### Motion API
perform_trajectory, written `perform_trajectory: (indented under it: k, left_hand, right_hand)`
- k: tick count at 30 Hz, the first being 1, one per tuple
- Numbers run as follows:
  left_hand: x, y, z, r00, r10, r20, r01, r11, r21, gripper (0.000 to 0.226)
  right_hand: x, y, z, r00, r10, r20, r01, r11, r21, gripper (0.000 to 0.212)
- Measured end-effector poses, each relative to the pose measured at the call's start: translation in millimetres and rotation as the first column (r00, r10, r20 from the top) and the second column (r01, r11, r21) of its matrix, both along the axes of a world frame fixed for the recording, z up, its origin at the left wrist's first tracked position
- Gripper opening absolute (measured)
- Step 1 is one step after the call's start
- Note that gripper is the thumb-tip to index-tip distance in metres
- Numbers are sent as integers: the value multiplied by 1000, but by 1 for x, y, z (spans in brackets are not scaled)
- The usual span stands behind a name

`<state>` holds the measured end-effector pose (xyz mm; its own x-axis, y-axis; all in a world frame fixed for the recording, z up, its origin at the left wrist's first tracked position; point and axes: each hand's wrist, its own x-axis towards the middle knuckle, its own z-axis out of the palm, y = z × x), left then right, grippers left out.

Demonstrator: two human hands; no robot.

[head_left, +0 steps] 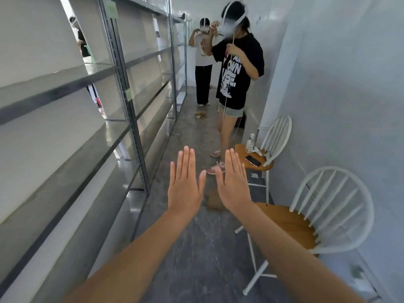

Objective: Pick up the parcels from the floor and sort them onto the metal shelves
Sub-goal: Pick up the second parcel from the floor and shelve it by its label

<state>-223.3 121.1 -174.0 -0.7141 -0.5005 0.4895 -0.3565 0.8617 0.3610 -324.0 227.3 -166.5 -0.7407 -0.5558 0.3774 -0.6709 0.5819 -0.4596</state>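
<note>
Both arms stretch forward over the grey floor. My left hand [185, 182] and my right hand [234, 182] are held flat side by side, fingers straight and pointing away, holding nothing. A brown parcel [215, 201] lies on the floor just beyond them, partly hidden behind my hands. More small brown parcels [200, 114] lie farther down the aisle. The metal shelves [122, 136] run along the left side, several tiers high, with nothing visible on them.
Two white chairs with wooden seats stand on the right, the near one [306, 224] and a farther one [260, 160] bearing a phone and a bottle. A person in a black shirt [236, 84] stands in the aisle, another behind [203, 62]. The aisle is narrow.
</note>
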Motion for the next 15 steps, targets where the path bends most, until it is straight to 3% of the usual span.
perform_trajectory:
  k: [15]
  left_hand:
    - [-70, -117, -11, 991, -135, 0, 135, 990, 36, 67]
  right_hand:
    - [-44, -107, -27, 993, -96, 62, 87, 987, 136, 63]
